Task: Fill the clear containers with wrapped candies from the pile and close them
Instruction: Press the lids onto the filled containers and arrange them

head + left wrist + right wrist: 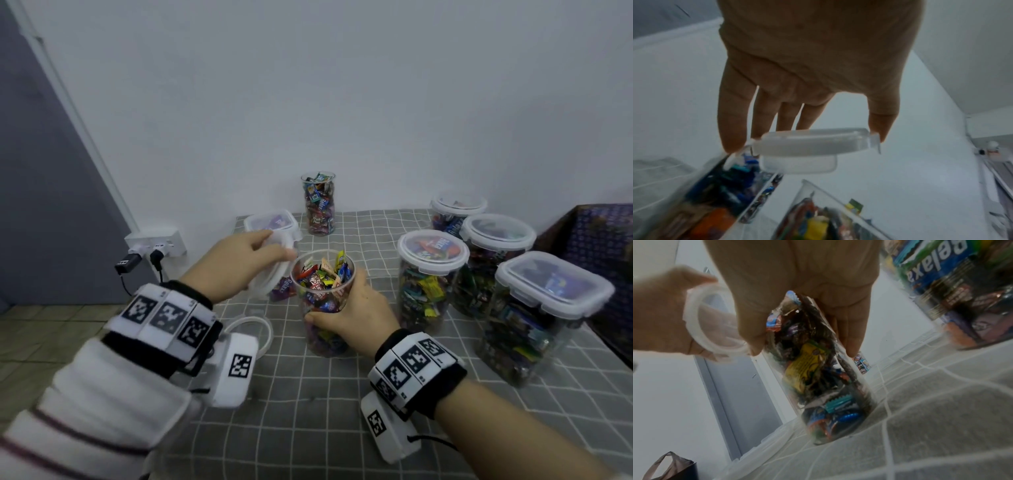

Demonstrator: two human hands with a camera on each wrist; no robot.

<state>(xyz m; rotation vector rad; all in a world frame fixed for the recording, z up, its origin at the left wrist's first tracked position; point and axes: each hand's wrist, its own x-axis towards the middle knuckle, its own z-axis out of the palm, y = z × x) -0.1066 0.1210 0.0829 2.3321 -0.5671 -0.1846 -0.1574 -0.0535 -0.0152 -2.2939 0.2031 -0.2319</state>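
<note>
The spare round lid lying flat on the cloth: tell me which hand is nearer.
Left. The left hand hovers just above and beyond the spare lid; the right hand grips the jar beside it.

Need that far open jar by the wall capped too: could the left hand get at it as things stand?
Probably not yet. The left hand already grips a lid beside the jar the right hand holds. The path to the far jar looks free past the closed box, once the lid is placed.
</note>
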